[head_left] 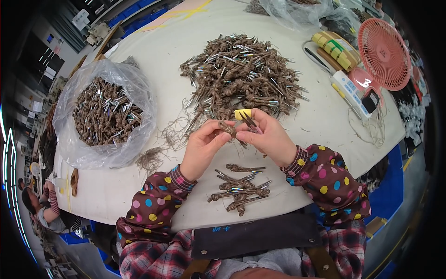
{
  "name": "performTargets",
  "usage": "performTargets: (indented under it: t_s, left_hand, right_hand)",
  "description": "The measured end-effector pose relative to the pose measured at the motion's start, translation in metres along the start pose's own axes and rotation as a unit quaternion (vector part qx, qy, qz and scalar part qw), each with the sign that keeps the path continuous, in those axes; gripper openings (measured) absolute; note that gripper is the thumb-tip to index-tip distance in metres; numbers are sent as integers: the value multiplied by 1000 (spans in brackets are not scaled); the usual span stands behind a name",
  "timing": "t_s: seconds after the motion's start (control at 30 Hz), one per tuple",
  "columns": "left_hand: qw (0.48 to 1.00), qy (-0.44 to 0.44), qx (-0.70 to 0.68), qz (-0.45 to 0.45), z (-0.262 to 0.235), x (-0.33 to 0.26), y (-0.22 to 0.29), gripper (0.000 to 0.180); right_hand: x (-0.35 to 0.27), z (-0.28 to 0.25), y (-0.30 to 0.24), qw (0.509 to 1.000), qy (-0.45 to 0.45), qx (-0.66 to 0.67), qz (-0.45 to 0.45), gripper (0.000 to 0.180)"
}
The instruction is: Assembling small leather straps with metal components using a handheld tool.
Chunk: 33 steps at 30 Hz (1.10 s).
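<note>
Above the table, my left hand [197, 149] pinches a knotted brown cord [227, 129] between thumb and fingers. My right hand [274, 139] is closed around small dark thread snips [249, 122], their blades pointing up and to the left, close beside the knot. A yellow wrap [242, 114] shows at a right fingertip. Just beyond both hands lies a large heap of knotted brown cords [241, 69] with shiny metallic tips. Nearer to me, between my forearms, several more such cords [241, 188] lie in a small loose group.
At the left stands a clear plastic bag [146, 100] filled with knotted cords. Loose thread scraps [151, 160] lie beside it. On the right are a pink fan [384, 53], a white power strip [348, 90] and a yellow-green bundle [338, 49]. A person [49, 211] sits far left.
</note>
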State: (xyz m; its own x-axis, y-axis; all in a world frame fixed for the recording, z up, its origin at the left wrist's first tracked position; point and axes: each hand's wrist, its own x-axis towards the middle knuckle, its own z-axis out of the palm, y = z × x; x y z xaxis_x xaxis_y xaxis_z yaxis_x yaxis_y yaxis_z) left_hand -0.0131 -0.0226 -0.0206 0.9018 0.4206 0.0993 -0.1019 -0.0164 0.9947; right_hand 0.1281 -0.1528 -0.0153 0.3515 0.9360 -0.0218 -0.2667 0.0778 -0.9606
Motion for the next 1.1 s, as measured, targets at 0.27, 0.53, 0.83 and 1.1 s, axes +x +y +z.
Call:
performTargets:
  t_s: [0.27, 0.53, 0.83, 1.1]
  left_hand:
    - [854, 107, 439, 259, -8, 3, 20, 36]
    - [735, 75, 567, 365, -18, 6, 17, 23]
    - [872, 55, 426, 234, -11, -2, 8, 11]
    - [955, 27, 272, 112, -12, -3, 9, 8]
  right_hand:
    - [4, -9, 15, 997, 39, -51, -29, 40]
    - [3, -7, 14, 994, 31, -96, -46, 39]
    - [-1, 1, 4, 999, 16, -44, -1, 42]
    - [-1, -1, 1, 997, 15, -8, 80, 41]
